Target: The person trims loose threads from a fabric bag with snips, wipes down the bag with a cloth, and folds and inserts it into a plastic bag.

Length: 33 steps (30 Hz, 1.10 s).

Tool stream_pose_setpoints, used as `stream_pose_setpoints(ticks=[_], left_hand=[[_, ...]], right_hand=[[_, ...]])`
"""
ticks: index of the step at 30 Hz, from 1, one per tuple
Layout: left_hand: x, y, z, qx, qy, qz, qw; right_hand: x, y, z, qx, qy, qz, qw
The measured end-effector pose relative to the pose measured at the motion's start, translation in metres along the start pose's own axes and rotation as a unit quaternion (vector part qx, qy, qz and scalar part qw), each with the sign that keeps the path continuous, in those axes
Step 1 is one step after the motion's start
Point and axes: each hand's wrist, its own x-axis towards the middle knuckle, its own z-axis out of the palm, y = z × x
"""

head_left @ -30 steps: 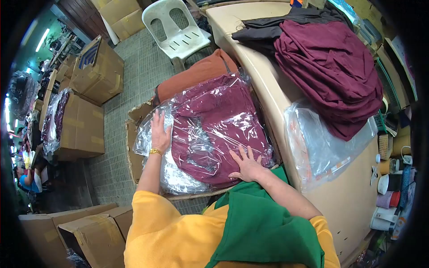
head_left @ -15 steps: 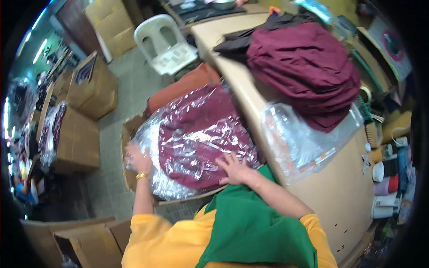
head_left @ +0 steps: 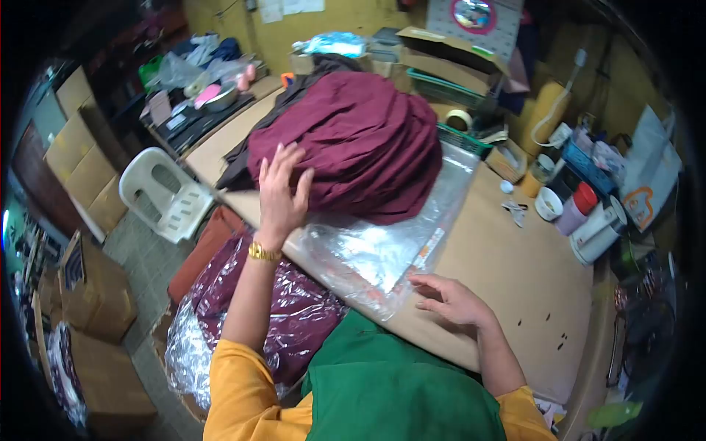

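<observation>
My left hand [head_left: 283,192], fingers apart, is raised over the near left side of a maroon fabric heap [head_left: 353,140] on the table. Whether it touches the cloth I cannot tell. My right hand [head_left: 454,301] hovers by the front edge of the table, its fingers loosely spread and nothing in them. Just beyond its fingertips lies a clear plastic bag [head_left: 375,257], flat and partly under the maroon heap. Below my left forearm, a maroon bundle in clear plastic [head_left: 301,309] sits in a cardboard box, partly hidden by my arm.
The brown table [head_left: 507,272] stretches to the right. Along its far right stand a tape roll [head_left: 459,120], a green basket [head_left: 463,140], cups and a white flask [head_left: 597,234]. A white plastic chair [head_left: 165,195] and cardboard boxes [head_left: 95,294] stand on the floor at left.
Both hands have left the plastic-wrapped maroon bundle and come up to the table. My view has swung right, so the maroon heap and flat bag now sit in front of me.
</observation>
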Motion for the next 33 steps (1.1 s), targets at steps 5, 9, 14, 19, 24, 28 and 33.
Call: stream_pose_setpoints(ticks=[5, 9, 14, 19, 24, 28, 33], left_hand=[[0.082, -0.033, 0.051, 0.074, -0.313, -0.123, 0.939], [0.101, -0.058, 0.063, 0.047, -0.275, -0.13, 0.951], [0.114, -0.081, 0.075, 0.007, -0.093, -0.101, 0.99], [0.168, -0.034, 0.042, -0.095, 0.09, -0.036, 0.991], [0.142, 0.107, 0.018, -0.23, -0.007, 0.031, 0.973], [0.073, 0.165, 0.044, -0.181, -0.103, 0.186, 0.96], [-0.045, 0.208, 0.116, -0.336, -0.364, 0.036, 0.868]], right_hand=[[-0.028, 0.063, -0.071, -0.229, 0.221, 0.024, 0.948], [-0.018, 0.146, -0.155, -0.324, 0.441, 0.042, 0.836], [0.002, 0.17, -0.212, -0.447, 0.549, 0.146, 0.691], [0.023, 0.156, -0.256, -0.31, 0.462, 0.227, 0.799], [0.057, 0.153, -0.275, -0.201, 0.503, 0.135, 0.83], [0.035, 0.202, -0.263, -0.444, 0.418, 0.252, 0.751], [-0.021, 0.19, -0.241, -0.515, 0.394, 0.244, 0.721]])
